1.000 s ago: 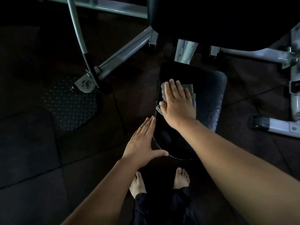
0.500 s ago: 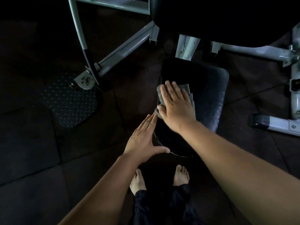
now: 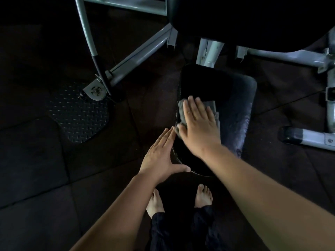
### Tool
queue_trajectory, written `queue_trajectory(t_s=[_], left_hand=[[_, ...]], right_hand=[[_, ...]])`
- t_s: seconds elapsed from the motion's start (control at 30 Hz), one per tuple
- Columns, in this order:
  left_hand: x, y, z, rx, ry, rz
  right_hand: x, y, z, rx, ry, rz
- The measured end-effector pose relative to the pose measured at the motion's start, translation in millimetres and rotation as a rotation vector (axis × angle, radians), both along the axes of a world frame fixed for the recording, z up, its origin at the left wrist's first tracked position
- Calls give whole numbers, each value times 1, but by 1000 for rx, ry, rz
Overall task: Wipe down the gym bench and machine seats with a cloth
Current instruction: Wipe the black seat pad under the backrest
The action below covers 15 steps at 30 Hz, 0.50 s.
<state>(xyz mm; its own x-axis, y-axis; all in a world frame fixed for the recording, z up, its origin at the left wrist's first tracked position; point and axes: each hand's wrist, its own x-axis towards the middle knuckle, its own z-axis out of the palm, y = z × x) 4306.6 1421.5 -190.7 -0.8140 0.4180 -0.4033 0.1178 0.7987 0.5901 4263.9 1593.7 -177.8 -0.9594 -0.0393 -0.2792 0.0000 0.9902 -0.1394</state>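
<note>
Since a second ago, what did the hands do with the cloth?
The right hand, pressing flat on the grey cloth, slid it a little along the black seat, toward the person. Nothing was picked up or let go. The left hand stayed flat at the seat's left edge, and the bare feet did not move.

Black diamond-plate metal footplate (image 3: 79,113) on dark rubber floor tiles (image 3: 36,169); grey steel frame tube (image 3: 137,57) bolted at its edge; black-capped grey foot bar (image 3: 308,138) far right.

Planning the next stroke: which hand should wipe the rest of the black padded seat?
Right. The right hand presses the grey cloth flat on the black padded seat; the left hand lies at its edge without cloth.
</note>
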Motion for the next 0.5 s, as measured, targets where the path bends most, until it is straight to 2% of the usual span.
queue_trajectory(t_s=[0.1,0.2,0.37,0.5], left_hand=[[2,1,-1,15,-13,16],[2,2,-2,24,-17,16],[0,0,-2,5,-25,7],[1,2,-4,1,-14,10]], right_hand=[[52,0,4,-26,-7,128],[34,23,2,-15,-33,220],[-38,19,-3,28,5,3],[25,1,2,5,9,119]])
